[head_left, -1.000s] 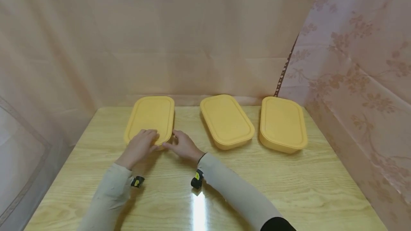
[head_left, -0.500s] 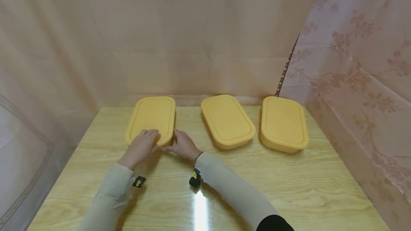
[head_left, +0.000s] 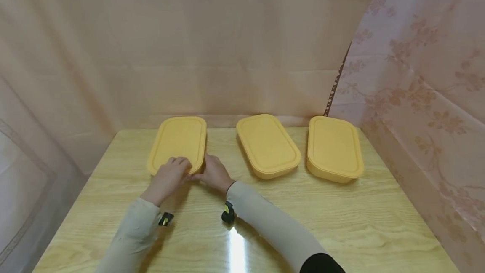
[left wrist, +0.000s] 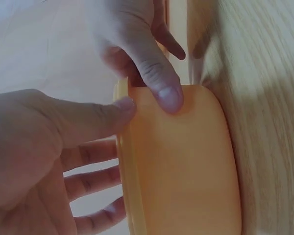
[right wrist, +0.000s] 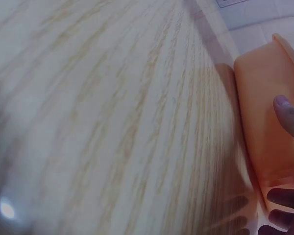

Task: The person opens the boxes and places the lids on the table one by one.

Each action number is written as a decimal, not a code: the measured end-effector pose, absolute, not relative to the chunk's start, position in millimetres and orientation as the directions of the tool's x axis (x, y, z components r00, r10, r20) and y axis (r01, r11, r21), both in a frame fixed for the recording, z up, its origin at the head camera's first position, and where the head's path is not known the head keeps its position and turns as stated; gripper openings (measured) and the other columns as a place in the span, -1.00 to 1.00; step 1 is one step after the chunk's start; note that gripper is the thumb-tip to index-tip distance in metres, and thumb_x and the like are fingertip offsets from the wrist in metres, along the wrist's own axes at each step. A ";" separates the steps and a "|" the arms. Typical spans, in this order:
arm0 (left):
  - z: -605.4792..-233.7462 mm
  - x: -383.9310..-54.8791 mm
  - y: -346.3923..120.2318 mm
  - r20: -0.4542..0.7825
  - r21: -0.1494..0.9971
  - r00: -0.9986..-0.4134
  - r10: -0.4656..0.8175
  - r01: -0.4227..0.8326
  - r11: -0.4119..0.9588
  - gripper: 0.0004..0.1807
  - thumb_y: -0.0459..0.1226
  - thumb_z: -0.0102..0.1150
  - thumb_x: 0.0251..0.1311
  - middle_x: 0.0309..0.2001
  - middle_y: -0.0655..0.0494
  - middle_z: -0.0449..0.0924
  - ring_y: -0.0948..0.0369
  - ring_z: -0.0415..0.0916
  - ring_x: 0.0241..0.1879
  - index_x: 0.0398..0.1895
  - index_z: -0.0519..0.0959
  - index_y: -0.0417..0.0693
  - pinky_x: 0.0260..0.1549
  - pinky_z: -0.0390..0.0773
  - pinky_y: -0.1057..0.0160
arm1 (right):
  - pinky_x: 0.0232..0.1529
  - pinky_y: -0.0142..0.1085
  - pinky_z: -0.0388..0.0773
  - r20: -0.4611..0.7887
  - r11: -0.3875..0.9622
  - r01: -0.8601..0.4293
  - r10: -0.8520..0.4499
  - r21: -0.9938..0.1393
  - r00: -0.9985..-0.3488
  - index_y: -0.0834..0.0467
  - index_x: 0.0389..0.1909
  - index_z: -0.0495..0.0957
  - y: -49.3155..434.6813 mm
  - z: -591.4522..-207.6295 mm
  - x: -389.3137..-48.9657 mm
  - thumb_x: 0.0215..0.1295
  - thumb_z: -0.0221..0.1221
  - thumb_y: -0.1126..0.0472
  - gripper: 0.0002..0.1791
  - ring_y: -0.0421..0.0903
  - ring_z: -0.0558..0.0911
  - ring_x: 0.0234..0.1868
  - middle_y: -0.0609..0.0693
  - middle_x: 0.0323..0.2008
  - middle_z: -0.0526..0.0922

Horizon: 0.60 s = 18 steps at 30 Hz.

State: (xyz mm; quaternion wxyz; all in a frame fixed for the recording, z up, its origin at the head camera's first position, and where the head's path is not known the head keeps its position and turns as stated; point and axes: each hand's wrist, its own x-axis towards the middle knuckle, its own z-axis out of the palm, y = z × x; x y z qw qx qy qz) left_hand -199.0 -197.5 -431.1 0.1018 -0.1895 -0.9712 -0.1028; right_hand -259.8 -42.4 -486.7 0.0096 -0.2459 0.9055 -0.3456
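Yellow lidded box (head_left: 178, 142) sits at the tabletop's (head_left: 341, 222) far left, both hands at its near corner: left hand (head_left: 168, 178) pinches the lid rim, right hand (head_left: 213, 173) grips the wall. A slipping lid could jolt the box toward the middle box (head_left: 268, 144); open room lies nearer.

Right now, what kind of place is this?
Probably a curtained-off tabletop corner, not a kitchen. A wooden table holds three lidded yellow containers, pink cloth hangs behind, flowered cloth at the side. Both hands touch the left container.
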 end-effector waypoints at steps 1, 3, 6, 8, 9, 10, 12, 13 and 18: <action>-431.1 -198.8 -196.9 0.236 0.161 -0.907 0.348 0.389 0.907 -0.77 -0.32 0.39 0.06 -0.05 -0.11 0.61 -0.08 0.52 -0.07 -0.24 0.56 -0.14 -0.27 0.57 -0.05 | 0.17 -0.23 0.49 0.150 0.650 -0.436 -0.448 -0.622 -0.881 0.09 0.32 0.30 -42.4 -486.8 -259.4 -0.01 0.44 -0.13 -0.11 -0.03 0.57 0.10 0.05 0.07 0.63; -431.7 -198.4 -195.9 0.242 0.153 -0.904 0.353 0.395 0.906 -0.78 -0.33 0.40 0.04 -0.09 -0.07 0.61 -0.05 0.52 -0.12 -0.27 0.57 -0.12 -0.31 0.55 0.01 | 0.18 -0.23 0.49 0.143 0.646 -0.428 -0.446 -0.632 -0.884 0.08 0.33 0.29 -42.7 -486.8 -258.8 -0.01 0.43 -0.14 -0.10 -0.04 0.58 0.11 0.04 0.09 0.63; -433.2 -198.3 -194.1 0.253 0.108 -0.897 0.363 0.399 0.911 -0.77 -0.35 0.43 -0.02 -0.19 -0.02 0.59 0.01 0.51 -0.22 -0.32 0.56 -0.09 -0.41 0.50 0.11 | 0.17 -0.25 0.49 0.129 0.629 -0.408 -0.440 -0.661 -0.888 0.07 0.33 0.29 -43.1 -486.3 -257.8 -0.02 0.44 -0.13 -0.10 -0.06 0.59 0.11 0.04 0.09 0.63; -434.1 -198.4 -193.3 0.258 0.087 -0.894 0.367 0.400 0.913 -0.76 -0.36 0.45 -0.05 -0.26 0.01 0.56 0.05 0.49 -0.28 -0.35 0.55 -0.09 -0.47 0.47 0.16 | 0.15 -0.25 0.50 0.126 0.628 -0.402 -0.436 -0.667 -0.891 0.07 0.33 0.29 -43.2 -486.6 -257.3 -0.02 0.43 -0.15 -0.09 -0.07 0.59 0.09 0.04 0.07 0.64; -434.2 -198.5 -193.0 0.256 0.084 -0.895 0.365 0.397 0.914 -0.77 -0.38 0.44 -0.05 -0.28 0.02 0.55 0.06 0.48 -0.30 -0.37 0.54 -0.09 -0.48 0.46 0.17 | 0.14 -0.25 0.51 0.126 0.629 -0.401 -0.434 -0.666 -0.892 0.07 0.33 0.29 -43.1 -486.9 -257.1 -0.03 0.43 -0.16 -0.09 -0.07 0.59 0.08 0.04 0.05 0.64; -434.1 -198.7 -192.7 0.253 0.082 -0.897 0.363 0.394 0.915 -0.76 -0.39 0.43 -0.05 -0.31 0.03 0.53 0.06 0.47 -0.32 -0.39 0.53 -0.09 -0.49 0.45 0.18 | 0.13 -0.24 0.51 0.124 0.635 -0.400 -0.432 -0.661 -0.893 0.07 0.33 0.29 -43.0 -487.2 -257.0 -0.03 0.43 -0.17 -0.08 -0.06 0.59 0.07 0.04 0.03 0.65; -433.4 -199.1 -191.7 0.250 0.086 -0.900 0.358 0.389 0.917 -0.77 -0.41 0.42 -0.05 -0.35 0.04 0.50 0.08 0.46 -0.34 -0.41 0.52 -0.08 -0.50 0.43 0.19 | 0.12 -0.23 0.51 0.119 0.645 -0.396 -0.429 -0.653 -0.895 0.06 0.33 0.29 -42.6 -487.4 -256.8 -0.03 0.42 -0.20 -0.08 -0.05 0.59 0.05 0.05 0.00 0.65; -433.0 -199.3 -191.3 0.249 0.091 -0.901 0.354 0.386 0.918 -0.77 -0.42 0.41 -0.05 -0.36 0.05 0.49 0.08 0.45 -0.35 -0.42 0.51 -0.08 -0.50 0.42 0.19 | 0.11 -0.23 0.51 0.117 0.649 -0.395 -0.428 -0.650 -0.896 0.06 0.33 0.29 -42.3 -487.4 -256.8 -0.03 0.41 -0.20 -0.08 -0.05 0.58 0.04 0.05 -0.01 0.65; -431.9 -200.5 -189.3 0.255 0.076 -0.902 0.347 0.377 0.923 -0.79 -0.40 0.41 -0.04 -0.38 0.04 0.49 0.09 0.45 -0.38 -0.41 0.53 -0.11 -0.54 0.42 0.20 | 0.08 -0.23 0.52 0.133 0.638 -0.407 -0.432 -0.654 -0.892 0.07 0.30 0.32 -41.9 -488.3 -258.6 -0.02 0.41 -0.21 -0.11 -0.05 0.60 0.00 0.05 -0.03 0.67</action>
